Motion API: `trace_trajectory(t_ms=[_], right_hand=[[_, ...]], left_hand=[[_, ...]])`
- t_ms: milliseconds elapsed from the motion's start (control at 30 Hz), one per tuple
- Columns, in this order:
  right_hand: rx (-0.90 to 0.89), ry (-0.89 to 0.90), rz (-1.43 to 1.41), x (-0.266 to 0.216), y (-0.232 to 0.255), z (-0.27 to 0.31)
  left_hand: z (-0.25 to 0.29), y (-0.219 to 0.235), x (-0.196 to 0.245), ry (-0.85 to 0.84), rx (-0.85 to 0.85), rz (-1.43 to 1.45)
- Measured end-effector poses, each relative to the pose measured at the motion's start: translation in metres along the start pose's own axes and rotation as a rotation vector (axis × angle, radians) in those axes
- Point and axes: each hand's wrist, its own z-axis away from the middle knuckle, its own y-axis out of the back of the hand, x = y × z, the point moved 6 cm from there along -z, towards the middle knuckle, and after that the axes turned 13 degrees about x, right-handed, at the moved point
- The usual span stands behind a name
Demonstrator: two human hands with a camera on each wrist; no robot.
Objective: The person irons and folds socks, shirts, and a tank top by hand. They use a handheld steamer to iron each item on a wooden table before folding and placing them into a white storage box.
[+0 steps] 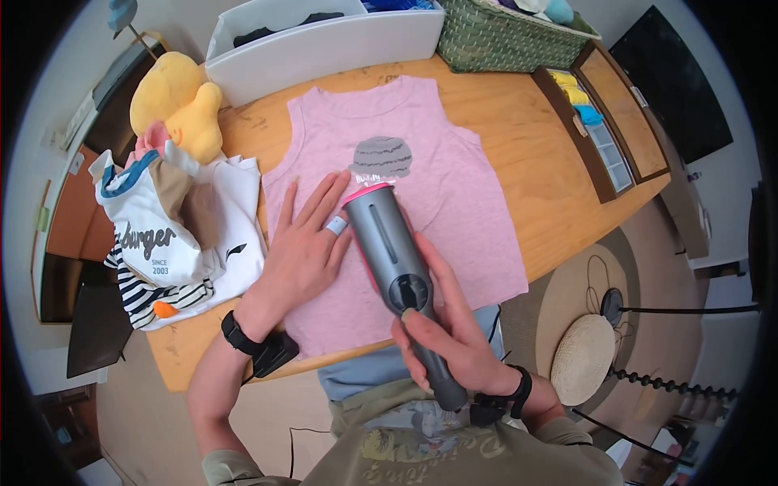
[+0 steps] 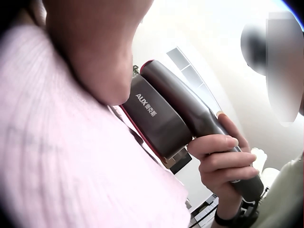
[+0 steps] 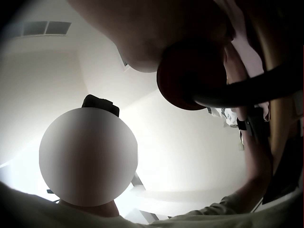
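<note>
A sleeveless pink top (image 1: 478, 219) with a grey round print and white lettering lies spread on the wooden table. My left hand (image 1: 304, 243) rests on it with straight fingers, left of the print, a light ring on one finger. My right hand (image 1: 454, 344) grips the handle of a dark grey handheld garment steamer (image 1: 385, 243), thumb on the handle near the round control. Its pink-red-edged head is close over the top, just below the lettering. From the left wrist view, the steamer (image 2: 161, 114) shows AUX lettering, with fingers wrapped round its handle.
Folded clothes (image 1: 182, 235) and a yellow plush toy (image 1: 174, 105) sit at the left. Along the back stand a white bin (image 1: 324, 49) and a green woven basket (image 1: 510, 36). An open brown box (image 1: 579, 134) with small rolled cloths occupies the right edge.
</note>
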Motion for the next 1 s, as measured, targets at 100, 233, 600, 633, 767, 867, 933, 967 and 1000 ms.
trace_trajectory(t_ms=[100,233,600,633,767,867,933,967,1000], right_hand=[[0.096,0.02,-0.028,-0.004,0.019,-0.004],[0.253,0.085,-0.013,-0.017,0.037,0.0],[0.429,0.288,-0.113,-0.044,0.101,-0.002],[0.456,0.29,-0.131,-0.047,0.103,-0.001],[0.444,0.318,-0.116,-0.051,0.11,-0.002],[0.475,0.358,-0.104,-0.054,0.114,-0.003],[0.526,0.403,-0.104,-0.056,0.121,-0.004],[0.526,0.415,-0.139,-0.057,0.124,-0.003],[0.538,0.416,-0.125,-0.059,0.127,-0.002]], left_hand=[[-0.002,0.001,0.003,0.044,0.057,0.032],[-0.005,0.006,0.006,0.053,0.038,0.025],[-0.004,0.006,0.006,0.044,0.017,0.008],[-0.004,0.006,0.005,0.047,0.016,0.008],[-0.003,0.005,0.005,0.05,0.021,0.012],[-0.002,0.005,0.005,0.048,0.029,0.015],[-0.002,0.006,0.005,0.046,0.037,0.02],[-0.002,0.006,0.005,0.048,0.042,0.022],[-0.002,0.007,0.004,0.049,0.045,0.022]])
